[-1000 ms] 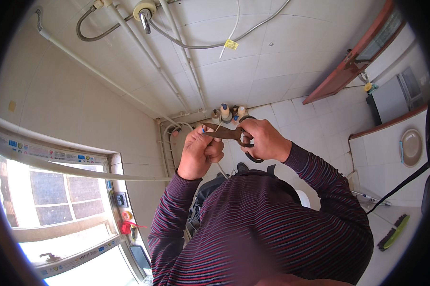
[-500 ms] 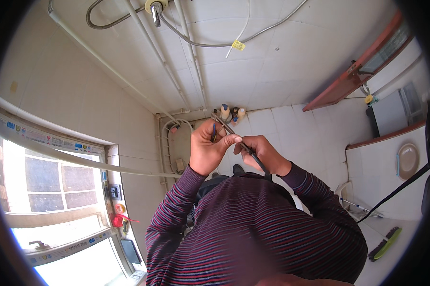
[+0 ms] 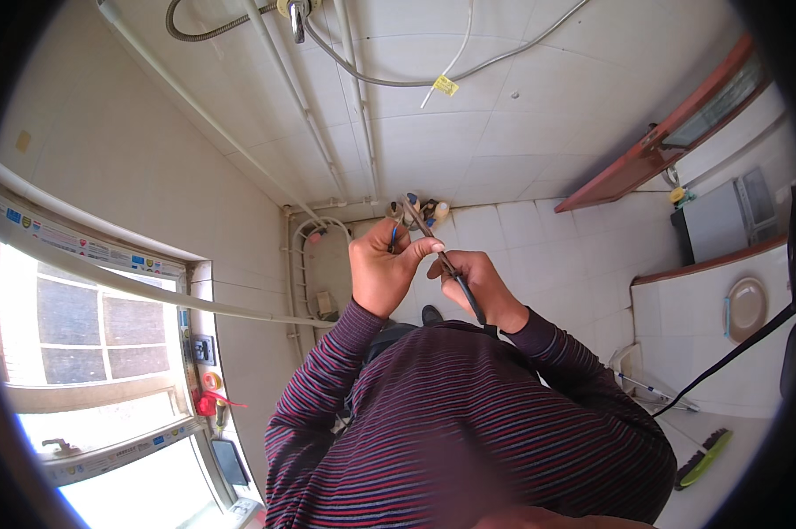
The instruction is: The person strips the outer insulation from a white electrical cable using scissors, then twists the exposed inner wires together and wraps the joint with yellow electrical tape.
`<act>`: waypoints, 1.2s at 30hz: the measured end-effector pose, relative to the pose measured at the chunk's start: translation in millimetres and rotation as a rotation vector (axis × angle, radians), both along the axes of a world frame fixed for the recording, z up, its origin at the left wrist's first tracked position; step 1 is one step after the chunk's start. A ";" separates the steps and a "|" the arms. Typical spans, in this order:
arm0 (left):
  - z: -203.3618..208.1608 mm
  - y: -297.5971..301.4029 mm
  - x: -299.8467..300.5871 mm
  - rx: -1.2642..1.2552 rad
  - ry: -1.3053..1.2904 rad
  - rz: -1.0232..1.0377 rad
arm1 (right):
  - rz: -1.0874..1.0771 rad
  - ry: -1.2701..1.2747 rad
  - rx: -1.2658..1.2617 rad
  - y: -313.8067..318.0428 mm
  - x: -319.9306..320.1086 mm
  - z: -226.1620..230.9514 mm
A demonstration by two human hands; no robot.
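Both my hands meet in front of my chest, near the middle of the view. My right hand [image 3: 486, 286] is closed round a long, slender dark tool [image 3: 431, 240], with a grey-brown upper length and a black lower end; its exact kind is unclear. My left hand [image 3: 385, 271] is closed too, its thumb tip against the tool's shaft. A thin blue wire [image 3: 393, 236] shows between the curled left fingers; where it leads is hidden.
Small bottles [image 3: 440, 212] stand on the floor by the wall. White pipes [image 3: 305, 115] and a flexible metal hose [image 3: 389, 83] run along it. A bright window [image 3: 107, 331] is at left, a reddish door [image 3: 654, 145] at far right, a washbasin [image 3: 746, 304] and green brush [image 3: 706, 458] at right.
The view has shifted slightly. The tool's upper end now leans a little more upright between my hands, and both hands keep their grip.
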State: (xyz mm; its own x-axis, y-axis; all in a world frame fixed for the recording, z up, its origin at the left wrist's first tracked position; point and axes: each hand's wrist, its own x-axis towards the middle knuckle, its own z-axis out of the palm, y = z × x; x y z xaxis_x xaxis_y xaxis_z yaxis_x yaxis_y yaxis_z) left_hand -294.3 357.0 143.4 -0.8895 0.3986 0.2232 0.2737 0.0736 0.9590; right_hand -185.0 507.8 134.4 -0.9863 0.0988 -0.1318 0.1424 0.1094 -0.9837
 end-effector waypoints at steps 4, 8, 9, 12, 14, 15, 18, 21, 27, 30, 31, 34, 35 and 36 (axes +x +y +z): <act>-9.0 0.5 -2.1 -0.072 0.054 0.095 | -0.244 -0.107 -0.239 -4.6 -7.3 4.8; -25.0 0.8 -8.1 0.100 -0.155 0.025 | -0.390 -0.060 -0.311 21.6 -16.8 -16.2; -27.6 2.2 -10.6 0.155 -0.211 -0.016 | -0.388 -0.002 -0.206 23.1 -16.2 -24.0; -37.1 8.6 -22.3 0.229 -0.382 -0.103 | -0.385 -0.055 -0.076 29.9 -9.6 -30.7; -47.3 12.2 -38.4 0.144 -0.362 -0.147 | -0.395 -0.187 -0.163 34.0 -2.7 -30.2; -59.5 18.5 -50.0 0.112 -0.329 -0.150 | -0.456 -0.200 -0.190 32.5 0.2 -32.8; -63.0 46.9 -83.3 0.054 -0.256 -0.114 | -0.546 0.005 -0.021 36.5 4.3 -53.7; -61.4 86.9 -129.1 -0.012 -0.137 -0.071 | -0.496 -0.055 -0.052 56.6 9.3 -59.4; -81.1 182.2 -222.0 -0.314 0.255 0.048 | -0.509 -0.054 0.028 105.8 5.0 -75.1; -117.4 205.7 -265.9 -0.158 0.067 0.138 | -0.476 -0.021 0.053 126.6 0.5 -77.4; -114.9 213.9 -268.0 -0.197 0.005 0.064 | -0.497 0.012 0.083 134.9 -2.0 -79.6; -105.4 215.4 -257.4 -0.141 -0.218 -0.140 | -0.512 0.063 0.077 158.6 -12.9 -77.0; -79.6 223.1 -229.8 -0.104 -0.299 -0.207 | -0.547 0.091 0.089 168.3 -17.9 -78.2; -58.0 220.7 -205.8 -0.094 -0.388 -0.250 | -0.565 0.119 0.100 175.6 -27.0 -77.5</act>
State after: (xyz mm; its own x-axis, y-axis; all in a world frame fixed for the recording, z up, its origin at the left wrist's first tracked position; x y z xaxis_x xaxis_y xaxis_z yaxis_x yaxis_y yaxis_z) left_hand -500.1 577.7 85.4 -0.7744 0.6135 -0.1547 -0.0836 0.1431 0.9862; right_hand -212.0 683.5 56.9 -0.7845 0.6200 0.0132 0.0952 0.1415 -0.9853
